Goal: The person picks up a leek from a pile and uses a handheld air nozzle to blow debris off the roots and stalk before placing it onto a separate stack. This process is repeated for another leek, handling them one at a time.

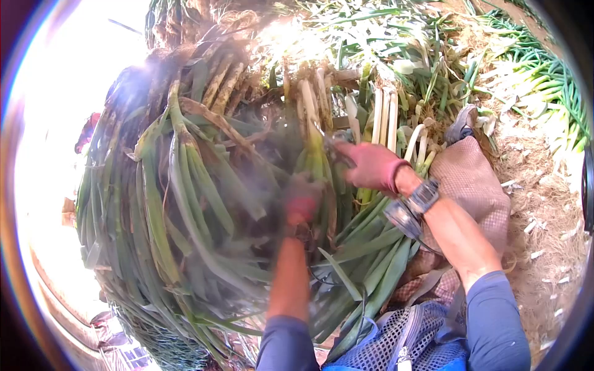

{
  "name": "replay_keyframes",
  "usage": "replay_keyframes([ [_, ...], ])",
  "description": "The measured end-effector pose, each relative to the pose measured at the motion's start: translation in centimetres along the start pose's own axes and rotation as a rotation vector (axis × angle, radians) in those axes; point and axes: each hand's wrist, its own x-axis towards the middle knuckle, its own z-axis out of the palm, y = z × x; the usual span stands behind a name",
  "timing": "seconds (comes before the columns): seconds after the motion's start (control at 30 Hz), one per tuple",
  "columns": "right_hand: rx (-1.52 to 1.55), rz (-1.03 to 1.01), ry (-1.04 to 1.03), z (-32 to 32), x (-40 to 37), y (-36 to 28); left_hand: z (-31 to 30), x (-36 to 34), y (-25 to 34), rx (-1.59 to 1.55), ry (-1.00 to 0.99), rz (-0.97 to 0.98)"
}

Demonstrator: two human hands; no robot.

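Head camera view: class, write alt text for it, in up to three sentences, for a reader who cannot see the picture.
Two red-gloved hands work at a big bundle of long green onions: the right hand at the pale stalks, the blurred left hand against the leaves. More onions lie on the straw-strewn ground nearby.

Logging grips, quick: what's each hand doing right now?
Left hand: motion-blurred among the green onions; cannot be told.
Right hand: fingers closed among them; what it grips is unclear.
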Motion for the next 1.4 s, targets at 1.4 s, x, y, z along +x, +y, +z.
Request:
replay_keyframes([
  [1.4,-0.136,-0.021,0.100,2.5,-1.9,0.7,-0.5,0.4,-1.0,-0.207,-0.088,-0.028],
])
